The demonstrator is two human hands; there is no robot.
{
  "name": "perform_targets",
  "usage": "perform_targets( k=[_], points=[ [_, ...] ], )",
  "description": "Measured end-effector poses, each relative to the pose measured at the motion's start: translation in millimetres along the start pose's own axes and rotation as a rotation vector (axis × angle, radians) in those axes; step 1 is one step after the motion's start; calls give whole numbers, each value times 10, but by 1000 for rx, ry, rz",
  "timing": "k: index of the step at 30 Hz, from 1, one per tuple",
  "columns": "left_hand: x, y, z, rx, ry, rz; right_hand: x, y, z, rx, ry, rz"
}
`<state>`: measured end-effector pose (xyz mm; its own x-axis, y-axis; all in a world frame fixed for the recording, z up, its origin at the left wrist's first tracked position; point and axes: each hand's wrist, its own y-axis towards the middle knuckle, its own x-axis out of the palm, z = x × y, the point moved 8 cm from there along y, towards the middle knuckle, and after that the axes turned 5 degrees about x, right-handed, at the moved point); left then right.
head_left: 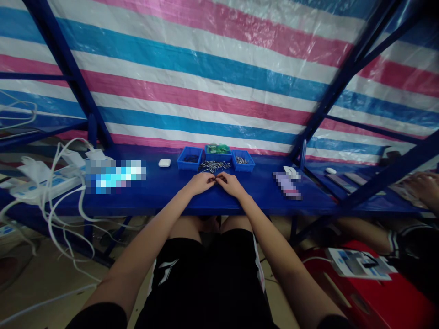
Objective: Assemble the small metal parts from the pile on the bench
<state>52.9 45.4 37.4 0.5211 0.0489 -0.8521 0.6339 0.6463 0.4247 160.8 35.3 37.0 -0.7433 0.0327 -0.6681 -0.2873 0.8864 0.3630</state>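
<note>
My left hand (202,182) and my right hand (229,184) meet above the blue table (171,196), fingertips pinched close together. Whatever they hold, if anything, is too small to make out. Just beyond the fingers lies a loose pile of small, thin metal pieces (214,165). Around the pile stand three blue bins: the left bin (179,165) has small dark parts inside, the back bin (218,157) holds a green plastic bag (219,148), and the right bin (245,167) contains small silvery pieces.
A white earbud case (164,163) sits left of the bins. Farther left are a power strip (41,187), tangled white cables and a blurred-out bright object (116,177). On the right lies a pixelated purple object (287,185). Another person's hand (425,187) shows beyond the blue frame.
</note>
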Motion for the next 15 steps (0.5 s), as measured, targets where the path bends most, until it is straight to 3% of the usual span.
perform_targets(
  k=[15],
  points=[
    [31, 2, 24, 38, 61, -12, -35, -16, -89, -39, 21, 12]
  ],
)
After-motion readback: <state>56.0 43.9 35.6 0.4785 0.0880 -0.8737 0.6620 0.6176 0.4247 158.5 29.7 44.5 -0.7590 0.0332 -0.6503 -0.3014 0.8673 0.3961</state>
